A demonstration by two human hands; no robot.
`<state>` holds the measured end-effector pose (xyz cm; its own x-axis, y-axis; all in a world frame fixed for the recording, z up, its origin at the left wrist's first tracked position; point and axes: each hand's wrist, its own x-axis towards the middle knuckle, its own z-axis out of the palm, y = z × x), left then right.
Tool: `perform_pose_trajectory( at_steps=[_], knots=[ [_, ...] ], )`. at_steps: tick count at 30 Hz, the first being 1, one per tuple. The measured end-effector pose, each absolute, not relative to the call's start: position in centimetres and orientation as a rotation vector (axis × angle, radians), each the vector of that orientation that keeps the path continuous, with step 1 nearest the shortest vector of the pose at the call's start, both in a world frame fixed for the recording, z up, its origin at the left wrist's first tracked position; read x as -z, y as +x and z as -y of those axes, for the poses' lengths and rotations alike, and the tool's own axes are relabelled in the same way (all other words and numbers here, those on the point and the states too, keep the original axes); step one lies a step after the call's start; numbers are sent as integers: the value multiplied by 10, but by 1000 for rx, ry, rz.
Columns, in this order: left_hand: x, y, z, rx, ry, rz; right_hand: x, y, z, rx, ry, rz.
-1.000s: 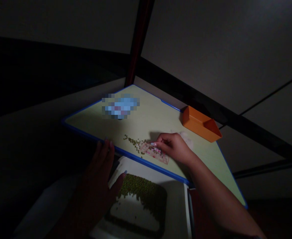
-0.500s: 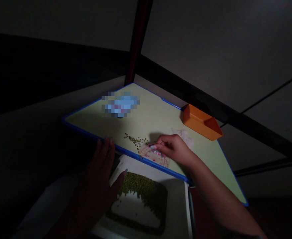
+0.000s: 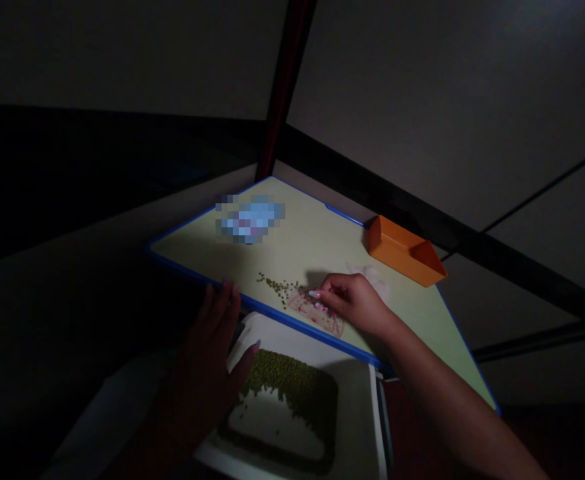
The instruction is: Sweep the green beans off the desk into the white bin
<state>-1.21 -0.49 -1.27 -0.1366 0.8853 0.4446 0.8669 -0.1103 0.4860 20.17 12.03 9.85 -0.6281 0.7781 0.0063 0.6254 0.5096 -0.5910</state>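
Observation:
My right hand rests on the yellow tabletop, thumb and forefinger pinched together above a pinkish printed or drawn patch. Whatever sits between those fingertips is too small to make out. Just left of them lies a loose scatter of small green beans, likely mung beans. Fingers apart, my left hand is in shadow at the table's blue edge, with its thumb over the rim of a white tub. Inside the tub, more green beans lie around a bare patch of its floor.
An orange open tray stands at the table's far right edge. Toward the back left is a blurred-out bluish item. Walls with a dark red post rise behind the table. The room is dim.
The whole view has shifted slightly right and down. A few beans by the blue edge no longer show there. Both hands keep nearly the same pose.

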Motion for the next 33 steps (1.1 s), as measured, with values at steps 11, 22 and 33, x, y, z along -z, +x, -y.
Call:
perform_pose_trajectory(
  at_steps=[11,22,33],
  knots=[
    [19,-24,6,-1105,2145,-2148,-94,184,-120,-601,-1284,2446],
    [19,-24,7,-1135,2126,-2153,-97,178,-122,-573,-1303,2455],
    [21,-25,7,-1145,2113,-2147,-101,172,-131,-463,-1249,2563]
  ],
)
